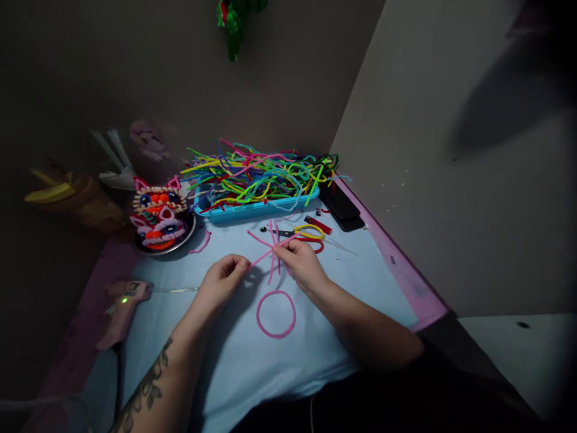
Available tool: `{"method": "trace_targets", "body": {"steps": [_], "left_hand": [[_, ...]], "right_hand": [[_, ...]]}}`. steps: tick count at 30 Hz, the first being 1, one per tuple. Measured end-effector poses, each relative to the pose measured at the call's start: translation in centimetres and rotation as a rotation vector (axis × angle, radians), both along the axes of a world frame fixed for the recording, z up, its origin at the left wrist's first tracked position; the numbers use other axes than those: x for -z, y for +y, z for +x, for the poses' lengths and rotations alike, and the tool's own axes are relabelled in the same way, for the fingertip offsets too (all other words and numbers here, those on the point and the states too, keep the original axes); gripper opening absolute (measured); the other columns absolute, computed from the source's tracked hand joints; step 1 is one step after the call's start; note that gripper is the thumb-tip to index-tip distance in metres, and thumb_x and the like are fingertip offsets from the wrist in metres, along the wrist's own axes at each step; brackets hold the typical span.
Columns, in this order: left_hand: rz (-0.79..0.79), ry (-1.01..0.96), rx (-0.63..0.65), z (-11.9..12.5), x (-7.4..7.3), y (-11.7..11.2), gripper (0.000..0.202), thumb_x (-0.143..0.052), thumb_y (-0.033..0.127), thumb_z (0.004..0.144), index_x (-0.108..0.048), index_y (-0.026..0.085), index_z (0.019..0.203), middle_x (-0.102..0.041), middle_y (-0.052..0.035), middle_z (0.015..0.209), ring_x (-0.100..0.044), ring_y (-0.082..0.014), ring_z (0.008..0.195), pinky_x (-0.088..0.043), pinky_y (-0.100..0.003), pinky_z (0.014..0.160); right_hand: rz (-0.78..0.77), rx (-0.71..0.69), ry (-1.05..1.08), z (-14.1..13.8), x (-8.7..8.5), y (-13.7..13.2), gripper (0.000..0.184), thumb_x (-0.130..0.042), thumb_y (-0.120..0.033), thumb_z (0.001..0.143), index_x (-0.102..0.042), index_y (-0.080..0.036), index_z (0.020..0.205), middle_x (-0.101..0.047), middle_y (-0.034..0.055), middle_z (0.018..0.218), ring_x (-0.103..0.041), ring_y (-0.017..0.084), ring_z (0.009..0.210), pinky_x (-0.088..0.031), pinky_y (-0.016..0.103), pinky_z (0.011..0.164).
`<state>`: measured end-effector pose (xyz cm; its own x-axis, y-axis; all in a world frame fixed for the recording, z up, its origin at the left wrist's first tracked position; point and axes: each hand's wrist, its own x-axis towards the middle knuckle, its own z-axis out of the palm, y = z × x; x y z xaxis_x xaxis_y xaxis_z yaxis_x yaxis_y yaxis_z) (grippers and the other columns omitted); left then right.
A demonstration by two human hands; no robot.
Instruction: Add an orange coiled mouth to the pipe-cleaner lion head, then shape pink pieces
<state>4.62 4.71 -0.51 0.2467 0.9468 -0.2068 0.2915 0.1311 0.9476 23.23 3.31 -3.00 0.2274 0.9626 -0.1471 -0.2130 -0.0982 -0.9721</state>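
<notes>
My left hand (224, 278) and my right hand (300, 262) hover over a light blue table, both pinched on a small bundle of pink pipe cleaners (271, 248) that cross each other between them. The left fingers pinch one end of a pink strand; the right fingers grip the crossing point. A pink pipe-cleaner ring (276, 313) lies flat on the table just below the hands.
A blue tray (255, 208) heaped with many-coloured pipe cleaners stands at the back. Yellow-handled scissors (301, 231) and a red tool lie behind the hands. A pipe-cleaner lion head (158, 218) sits on a plate at left. A pink glue gun (127, 299) rests near the left edge. A black phone (341, 207) lies by the wall.
</notes>
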Motion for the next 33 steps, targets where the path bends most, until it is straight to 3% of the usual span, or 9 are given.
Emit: {"method": "trace_targets", "body": {"steps": [6, 15, 22, 25, 29, 33], "left_hand": [[-0.06, 0.03, 0.032, -0.2, -0.4, 0.0, 0.044, -0.069, 0.059, 0.068, -0.063, 0.016, 0.072, -0.054, 0.0024, 0.058, -0.04, -0.0106, 0.051, -0.027, -0.022, 0.048], [-0.061, -0.088, -0.067, -0.5, 0.0, 0.4, 0.036, -0.07, 0.051, 0.067, -0.055, 0.018, 0.067, -0.042, 0.0074, 0.053, -0.033, -0.0083, 0.047, -0.023, -0.021, 0.046], [-0.013, -0.081, -0.118, -0.4, 0.3, 0.6, 0.031, -0.068, 0.046, 0.072, -0.057, 0.018, 0.066, -0.046, 0.006, 0.055, -0.037, -0.0091, 0.049, -0.027, -0.021, 0.049], [-0.031, -0.172, -0.156, -0.4, 0.7, 0.7, 0.035, -0.071, 0.051, 0.072, -0.065, 0.017, 0.078, -0.059, 0.0014, 0.068, -0.049, -0.0111, 0.058, -0.036, -0.022, 0.054], [-0.145, -0.42, -0.231, -0.3, 1.2, 0.8, 0.051, -0.073, 0.056, 0.071, -0.066, 0.017, 0.103, -0.069, -0.0079, 0.102, -0.064, -0.017, 0.085, -0.046, -0.024, 0.066], [-0.19, -0.457, -0.206, -0.2, 1.2, 0.6, 0.053, -0.077, 0.053, 0.071, -0.067, 0.016, 0.107, -0.071, -0.0116, 0.106, -0.068, -0.0194, 0.091, -0.05, -0.026, 0.071]], "right_hand": [[0.002, 0.036, -0.004, 0.3, 0.0, 0.2, 0.026, -0.072, -0.039, 0.065, -0.058, -0.017, 0.061, -0.047, -0.0058, 0.056, -0.038, 0.009, 0.055, -0.029, 0.025, 0.054], [0.025, -0.03, -0.005, -0.2, 0.2, -0.3, 0.023, -0.069, -0.037, 0.07, -0.059, -0.018, 0.063, -0.049, -0.0047, 0.057, -0.041, 0.011, 0.056, -0.032, 0.025, 0.055], [0.056, -0.019, -0.079, 0.0, 0.3, -0.1, 0.026, -0.07, -0.04, 0.07, -0.06, -0.017, 0.064, -0.051, -0.004, 0.059, -0.043, 0.011, 0.057, -0.033, 0.025, 0.057], [0.007, 0.016, -0.032, 0.0, 0.1, 0.1, 0.026, -0.07, -0.039, 0.066, -0.058, -0.018, 0.062, -0.049, -0.005, 0.056, -0.04, 0.01, 0.054, -0.031, 0.025, 0.054], [-0.038, 0.041, 0.024, 0.1, -0.2, 0.2, 0.025, -0.071, -0.038, 0.061, -0.056, -0.018, 0.059, -0.048, -0.0058, 0.054, -0.038, 0.009, 0.052, -0.03, 0.025, 0.052], [-0.109, -0.119, 0.047, -0.1, -0.2, 0.0, 0.025, -0.074, -0.035, 0.059, -0.057, -0.017, 0.058, -0.048, -0.0063, 0.051, -0.038, 0.008, 0.05, -0.029, 0.025, 0.052]]}}
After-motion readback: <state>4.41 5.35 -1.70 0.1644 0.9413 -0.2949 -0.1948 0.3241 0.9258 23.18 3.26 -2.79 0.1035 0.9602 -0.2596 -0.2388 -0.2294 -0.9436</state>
